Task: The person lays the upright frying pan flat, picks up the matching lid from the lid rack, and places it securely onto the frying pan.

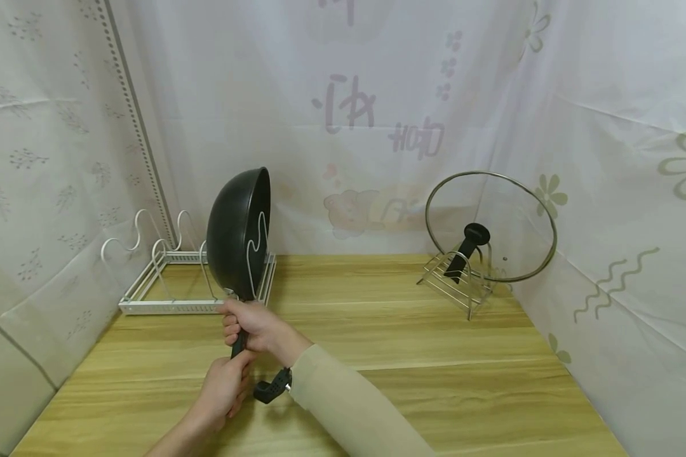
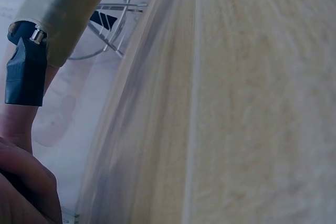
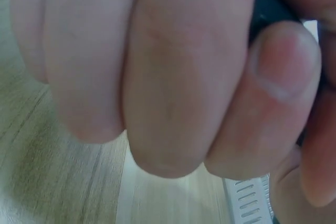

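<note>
A black wok (image 1: 231,228) stands on edge among the wire dividers of a white rack (image 1: 171,308), its open side facing right. Its dark handle (image 1: 239,344) points down toward me. My right hand (image 1: 254,327) grips the handle close to the wok, and in the right wrist view its fingers (image 3: 173,77) curl over a dark piece of it. Farther down the handle, my left hand (image 1: 224,387) holds the end, with the thumb on top. The left wrist view has only part of a hand at its lower left. Where the wok's lower rim meets the rack is partly hidden.
A glass lid (image 1: 554,241) with a black knob (image 1: 477,234) leans in a small wire stand (image 1: 469,304) at the right back. Curved wire dividers (image 1: 140,231) rise on the rack's left. Printed curtains (image 1: 349,127) enclose the wooden table (image 1: 377,343).
</note>
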The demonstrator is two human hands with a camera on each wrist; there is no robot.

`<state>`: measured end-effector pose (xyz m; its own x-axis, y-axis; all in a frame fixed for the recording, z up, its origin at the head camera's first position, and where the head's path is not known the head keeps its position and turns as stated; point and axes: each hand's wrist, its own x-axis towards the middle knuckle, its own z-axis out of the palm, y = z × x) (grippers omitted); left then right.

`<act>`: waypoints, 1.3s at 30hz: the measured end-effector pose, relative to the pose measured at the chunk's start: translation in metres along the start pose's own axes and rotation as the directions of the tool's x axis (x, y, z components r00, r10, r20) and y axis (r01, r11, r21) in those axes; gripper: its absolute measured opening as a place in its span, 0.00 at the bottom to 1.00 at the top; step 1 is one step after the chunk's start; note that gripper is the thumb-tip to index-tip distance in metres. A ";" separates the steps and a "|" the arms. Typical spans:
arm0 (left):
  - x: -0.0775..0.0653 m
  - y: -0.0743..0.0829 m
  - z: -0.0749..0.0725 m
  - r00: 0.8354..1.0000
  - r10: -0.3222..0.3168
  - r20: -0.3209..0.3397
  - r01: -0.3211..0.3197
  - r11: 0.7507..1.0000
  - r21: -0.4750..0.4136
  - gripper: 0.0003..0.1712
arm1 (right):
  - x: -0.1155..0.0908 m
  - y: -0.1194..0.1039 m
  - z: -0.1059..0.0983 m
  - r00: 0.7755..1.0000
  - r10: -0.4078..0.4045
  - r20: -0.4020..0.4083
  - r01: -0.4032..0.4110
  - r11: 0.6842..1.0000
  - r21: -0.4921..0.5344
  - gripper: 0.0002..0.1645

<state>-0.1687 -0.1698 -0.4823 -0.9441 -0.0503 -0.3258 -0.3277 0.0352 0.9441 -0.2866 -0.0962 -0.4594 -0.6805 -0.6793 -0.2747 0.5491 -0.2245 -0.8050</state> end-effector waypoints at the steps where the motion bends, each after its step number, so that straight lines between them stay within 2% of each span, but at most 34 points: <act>1: 0.000 0.001 0.000 1.000 0.001 -0.002 -0.001 1.000 0.005 0.27 | 0.000 0.000 0.000 1.000 -0.001 0.002 0.001 1.000 0.000 0.27; 21: -0.006 0.004 0.000 0.999 0.024 -0.027 -0.022 0.997 0.067 0.30 | -0.006 -0.002 0.004 1.000 0.005 0.025 -0.005 1.000 0.006 0.27; 39: -0.013 0.012 0.004 0.996 0.063 -0.060 -0.055 0.991 0.124 0.29 | -0.017 -0.012 0.009 0.998 -0.032 0.060 0.034 0.999 -0.020 0.27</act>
<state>-0.1610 -0.1652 -0.4667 -0.9589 -0.1080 -0.2623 -0.2773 0.1610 0.9472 -0.2770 -0.0882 -0.4408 -0.6673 -0.7126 -0.2164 0.5161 -0.2329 -0.8243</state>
